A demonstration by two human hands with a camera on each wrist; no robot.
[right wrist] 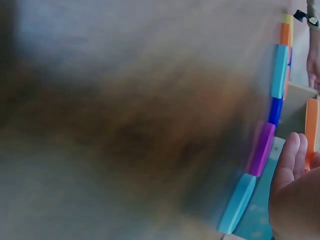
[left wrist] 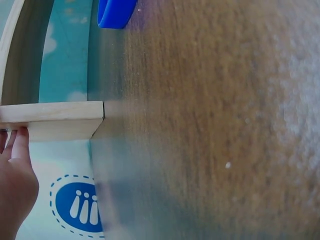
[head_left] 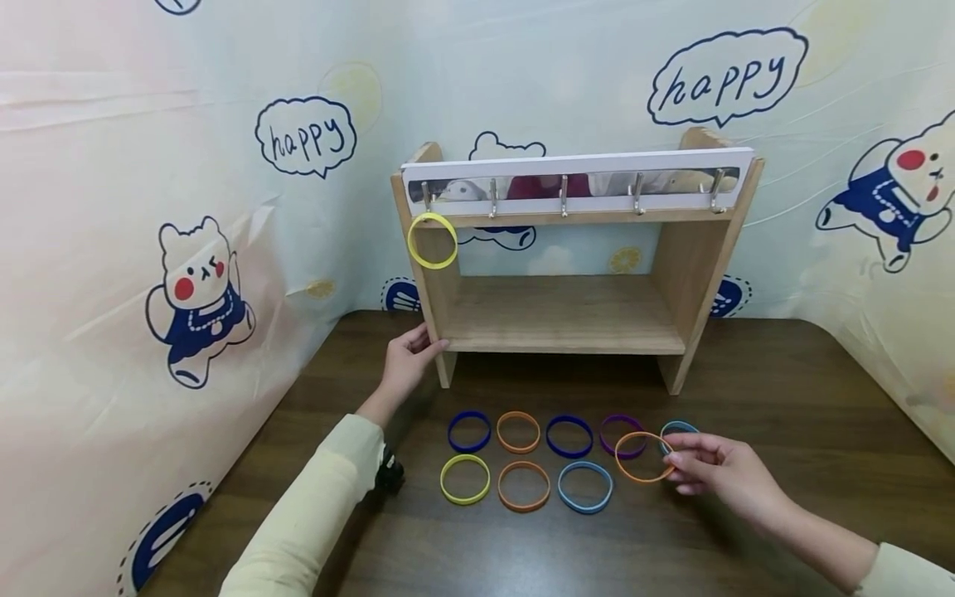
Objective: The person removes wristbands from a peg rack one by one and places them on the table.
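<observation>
In the head view my right hand [head_left: 727, 477] pinches an orange wristband [head_left: 643, 479] between thumb and fingers, lifted above the table. The same orange band [right wrist: 311, 125] shows at the fingertips in the right wrist view. My left hand [head_left: 406, 358] grips the lower left side of a wooden shelf [head_left: 563, 311], its thumb at the front edge. In the left wrist view, fingers [left wrist: 21, 142] touch the shelf's side panel [left wrist: 55, 112]. A yellow wristband [head_left: 433, 241] hangs on the leftmost metal hook [head_left: 427, 196] of the shelf's top rail.
Two rows of wristbands lie before the shelf: a dark blue band [head_left: 469, 431], a purple band [head_left: 622, 437], a yellow band [head_left: 465, 479], a light blue band [head_left: 585, 487] and several others. More hooks [head_left: 564, 196] line the rail. A patterned cloth [head_left: 224, 99] surrounds the table [head_left: 477, 555].
</observation>
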